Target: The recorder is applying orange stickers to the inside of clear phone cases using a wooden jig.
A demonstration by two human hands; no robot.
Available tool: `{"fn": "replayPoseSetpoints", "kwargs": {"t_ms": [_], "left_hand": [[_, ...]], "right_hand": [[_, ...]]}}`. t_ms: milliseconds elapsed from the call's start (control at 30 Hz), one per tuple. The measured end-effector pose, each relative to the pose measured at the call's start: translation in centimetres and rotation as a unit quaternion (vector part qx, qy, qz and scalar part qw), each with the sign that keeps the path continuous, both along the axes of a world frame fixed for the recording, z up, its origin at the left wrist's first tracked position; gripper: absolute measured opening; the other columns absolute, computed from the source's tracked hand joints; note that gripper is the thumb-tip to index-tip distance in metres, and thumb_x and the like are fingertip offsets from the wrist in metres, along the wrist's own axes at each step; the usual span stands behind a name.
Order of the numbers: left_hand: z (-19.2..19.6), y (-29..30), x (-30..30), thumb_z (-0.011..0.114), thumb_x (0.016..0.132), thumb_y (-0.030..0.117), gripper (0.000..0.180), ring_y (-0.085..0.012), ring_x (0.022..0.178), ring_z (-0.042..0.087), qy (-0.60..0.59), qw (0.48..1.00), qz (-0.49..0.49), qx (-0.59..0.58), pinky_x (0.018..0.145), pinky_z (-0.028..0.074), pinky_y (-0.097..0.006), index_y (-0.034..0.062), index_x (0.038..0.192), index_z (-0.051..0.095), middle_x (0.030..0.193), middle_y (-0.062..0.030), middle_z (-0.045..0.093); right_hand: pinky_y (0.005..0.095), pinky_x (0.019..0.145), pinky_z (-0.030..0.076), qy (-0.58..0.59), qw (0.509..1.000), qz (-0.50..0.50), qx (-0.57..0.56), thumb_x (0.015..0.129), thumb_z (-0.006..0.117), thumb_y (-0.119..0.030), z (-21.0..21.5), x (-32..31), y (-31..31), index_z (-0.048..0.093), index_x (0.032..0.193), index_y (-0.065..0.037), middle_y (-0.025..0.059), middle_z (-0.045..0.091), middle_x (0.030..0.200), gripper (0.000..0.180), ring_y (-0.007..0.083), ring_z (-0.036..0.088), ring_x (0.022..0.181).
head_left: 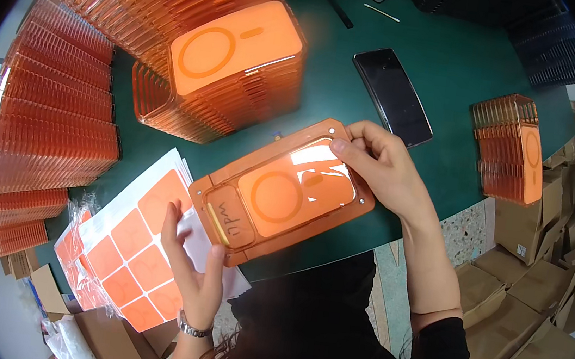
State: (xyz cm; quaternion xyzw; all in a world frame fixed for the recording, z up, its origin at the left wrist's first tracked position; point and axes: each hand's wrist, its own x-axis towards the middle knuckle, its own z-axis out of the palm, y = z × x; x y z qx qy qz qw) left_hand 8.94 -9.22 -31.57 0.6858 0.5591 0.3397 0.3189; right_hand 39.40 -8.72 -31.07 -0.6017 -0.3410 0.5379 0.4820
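- On the green surface (455, 78), near its front edge, lies an orange frame (282, 192) with a phone case (297, 189) set inside.
- Right hand (381, 165) pinches the case's upper corner.
- Left hand (189, 260) rests open-fingered on sticker sheets (127, 246), touching the frame's lower corner.

I saw a dark green table (455, 78) carrying the work. On it lay an orange jig plate (282, 193) near its front edge, with a stack of white sheets bearing orange squares (132, 240) to its left. Behind stood a tall stack of orange phone cases (232, 74), and long rows of orange cases (53, 117) filled the left side. A black phone (393, 96) lay face up, and a smaller stack of orange cases (511, 148) stood at the right edge.
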Motion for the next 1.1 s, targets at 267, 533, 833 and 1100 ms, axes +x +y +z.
{"fn": "replayPoseSetpoints", "kwargs": {"t_ms": [267, 533, 833, 1100], "left_hand": [[1.5, 0.5, 0.3, 0.064, 0.094, 0.008, 0.081, -0.0091, 0.082, 0.043, -0.177, 0.956, -0.030, -0.232, 0.077, 0.041, -0.022, 0.0033, 0.161, 0.019, 0.088, 0.0021, 0.045], [1.0, 1.2, -0.9, 0.070, 0.084, 0.008, 0.076, -0.0155, 0.095, 0.042, -0.023, 0.974, -0.063, -0.218, 0.085, 0.037, -0.027, 0.0077, 0.155, 0.041, 0.107, -0.0026, 0.047], [3.1, 5.1, 0.2, 0.086, 0.073, 0.043, 0.097, -0.0417, 0.133, 0.047, 0.232, 0.921, -0.294, 0.104, 0.117, 0.024, -0.058, 0.0062, 0.151, 0.042, 0.143, -0.0210, 0.050], [-0.2, 6.1, -0.8, 0.085, 0.074, 0.047, 0.092, -0.0408, 0.126, 0.053, 0.128, 0.913, -0.300, 0.246, 0.116, 0.026, -0.066, 0.0139, 0.145, 0.039, 0.135, -0.0198, 0.057]], "right_hand": [[0.0214, 0.066, 0.039, -0.059, 0.997, 0.022, -0.038, 0.094, 0.073, -0.024, -0.6, 0.4, -0.3, 0.067, 0.110, 0.000, -0.0031, 0.057, 0.084, 0.030, 0.0046, 0.052, 0.079], [0.0391, 0.107, 0.037, -0.303, 0.936, 0.163, 0.077, 0.059, 0.095, -0.036, 0.6, 2.1, -2.2, 0.061, 0.141, -0.013, 0.0083, 0.049, 0.126, 0.092, 0.0278, 0.042, 0.120], [0.0497, 0.113, 0.034, -0.437, 0.838, 0.201, 0.257, 0.068, 0.088, -0.040, 2.8, 1.7, -1.0, 0.051, 0.147, -0.016, 0.0126, 0.049, 0.142, 0.090, 0.0344, 0.044, 0.134], [0.0574, 0.120, 0.026, -0.406, 0.806, 0.259, 0.345, 0.068, 0.087, -0.041, 0.7, -0.2, 0.7, 0.059, 0.139, -0.016, 0.0153, 0.055, 0.139, 0.081, 0.0325, 0.052, 0.131]]}}
